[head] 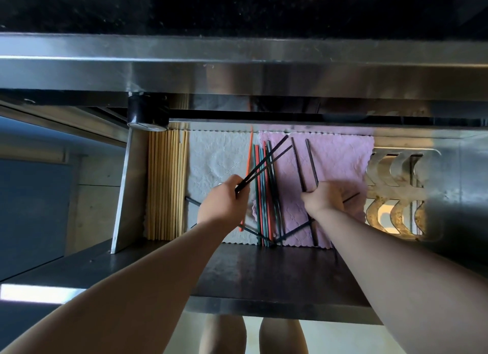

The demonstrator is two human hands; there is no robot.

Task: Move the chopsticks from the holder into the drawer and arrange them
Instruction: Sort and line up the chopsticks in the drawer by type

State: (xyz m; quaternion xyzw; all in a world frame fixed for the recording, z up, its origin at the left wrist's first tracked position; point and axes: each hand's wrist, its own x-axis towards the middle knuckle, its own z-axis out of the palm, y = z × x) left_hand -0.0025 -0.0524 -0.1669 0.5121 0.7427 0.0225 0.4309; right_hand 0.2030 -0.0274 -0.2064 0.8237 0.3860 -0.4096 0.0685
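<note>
Stainless steel all round, and we're looking down into the open drawer (277, 274), lined with a white cloth (216, 158) and a pink cloth (340, 155). Bamboo chopsticks (166, 184) lie in a neat row along its left wall. Coloured chopsticks (262, 195), red and green, sit bunched in the middle, and a few dark ones lie skewed beneath them near the front edge. No holder in sight.

Left hand (224, 198) has its fingers pinched around a black pair (266, 159), which fans apart towards the far end. Right hand (324, 198) is curled over the near ends of another dark pair (303, 163), lying almost parallel on the pink cloth.

These look light, thin, stiff and probably smooth, so they'll likely roll and slip easily. Best hold, I'd say, is near one end with both sticks pressed together, then lay them down parallel beside the coloured bunch.
</note>
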